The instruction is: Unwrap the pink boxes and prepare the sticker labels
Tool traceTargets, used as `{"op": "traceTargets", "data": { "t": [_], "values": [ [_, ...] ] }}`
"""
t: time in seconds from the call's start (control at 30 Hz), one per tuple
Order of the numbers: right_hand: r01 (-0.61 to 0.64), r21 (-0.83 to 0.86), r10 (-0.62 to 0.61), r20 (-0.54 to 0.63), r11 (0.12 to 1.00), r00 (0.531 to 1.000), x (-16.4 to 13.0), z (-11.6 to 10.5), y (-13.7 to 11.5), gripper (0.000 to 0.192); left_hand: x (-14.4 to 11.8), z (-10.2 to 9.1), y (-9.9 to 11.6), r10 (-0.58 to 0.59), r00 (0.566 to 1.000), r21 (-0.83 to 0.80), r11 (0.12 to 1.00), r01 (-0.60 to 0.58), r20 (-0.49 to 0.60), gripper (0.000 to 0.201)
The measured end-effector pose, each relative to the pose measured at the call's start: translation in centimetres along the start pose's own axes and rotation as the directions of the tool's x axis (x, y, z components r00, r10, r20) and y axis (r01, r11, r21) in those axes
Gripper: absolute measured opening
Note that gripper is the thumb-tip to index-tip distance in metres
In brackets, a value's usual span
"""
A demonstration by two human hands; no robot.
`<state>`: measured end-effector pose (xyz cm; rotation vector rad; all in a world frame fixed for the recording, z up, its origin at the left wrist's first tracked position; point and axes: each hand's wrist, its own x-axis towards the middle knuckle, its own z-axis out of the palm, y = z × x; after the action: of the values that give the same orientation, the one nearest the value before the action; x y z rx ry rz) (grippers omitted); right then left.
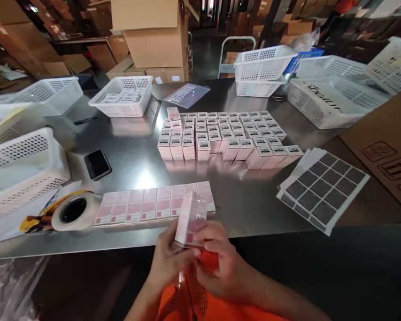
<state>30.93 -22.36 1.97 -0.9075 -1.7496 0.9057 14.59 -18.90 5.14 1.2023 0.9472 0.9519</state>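
Note:
A small pink and white box (189, 214) in clear plastic wrap is held between my two hands at the table's front edge. My left hand (169, 256) grips its lower left side, thumb across the bottom. Fingers of my right hand (217, 256) are closed on the wrap at its lower right. Just behind lies a row of similar pink and white boxes (150, 203), flat and side by side. Farther back, a large block of such boxes (217, 133) stands upright with barcode labels on top, one box (173, 117) resting higher at its back left corner.
A tape roll (74, 209) and a black phone (97, 164) lie left on the metal table (130, 156). White baskets (123, 96) stand along the left and back; more baskets (260, 67) are at right. Sticker sheets (324, 187) lie right, beside a carton (384, 151).

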Motion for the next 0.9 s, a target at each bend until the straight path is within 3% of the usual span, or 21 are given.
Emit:
{"op": "traceTargets", "data": {
  "t": [0.07,0.13,0.2,0.27,0.33,0.5,0.6,0.77,0.83,0.9],
  "values": [
    [0.127,-0.068,-0.132,-0.081,0.990,0.988,1.8,-2.3,-1.9,0.073,-0.4,-1.6,0.3,0.035,0.999,0.140,0.990,-0.033,-0.014,0.030],
    [0.160,-0.217,-0.180,-0.073,0.963,0.981,3.8,-4.9,-3.2,0.072,-0.7,-2.7,1.0,0.107,0.994,0.333,0.936,-0.112,0.033,0.032],
    [0.158,-0.331,-0.132,0.102,0.930,0.986,5.7,-6.9,-3.7,0.064,-0.9,-3.4,1.8,0.163,0.981,0.460,0.866,-0.194,0.107,0.042],
    [0.155,-0.330,-0.046,0.315,0.931,0.948,7.1,-7.9,-3.4,0.051,-1.1,-3.8,2.4,0.194,0.974,0.512,0.828,-0.228,0.121,0.053],
    [0.147,-0.283,-0.030,0.380,0.948,0.924,7.6,-8.0,-2.7,0.038,-1.4,-4.1,2.5,0.223,0.971,0.531,0.814,-0.235,0.087,0.055],
    [0.174,-0.192,-0.158,0.097,0.966,0.983,6.2,-6.1,-0.8,0.017,-1.9,-4.5,1.6,0.275,0.960,0.551,0.809,-0.205,-0.046,0.039],
    [0.142,-0.134,-0.146,-0.015,0.981,0.989,5.5,-5.2,-0.5,0.015,-1.8,-4.5,1.5,0.327,0.941,0.582,0.782,-0.222,-0.081,0.037],
    [0.071,-0.124,-0.066,0.044,0.990,0.997,5.4,-5.3,-1.1,0.017,-1.2,-4.9,2.3,0.434,0.901,0.635,0.702,-0.324,-0.020,0.035],
    [0.019,-0.157,-0.003,0.101,0.987,0.995,5.6,-5.4,-1.4,0.031,-1.2,-4.9,2.4,0.443,0.896,0.633,0.698,-0.335,-0.014,0.036],
    [0.029,-0.182,-0.010,0.104,0.983,0.995,5.7,-5.3,-1.5,0.030,-1.4,-4.6,2.4,0.422,0.905,0.618,0.727,-0.299,-0.059,0.035]
  ]
}}
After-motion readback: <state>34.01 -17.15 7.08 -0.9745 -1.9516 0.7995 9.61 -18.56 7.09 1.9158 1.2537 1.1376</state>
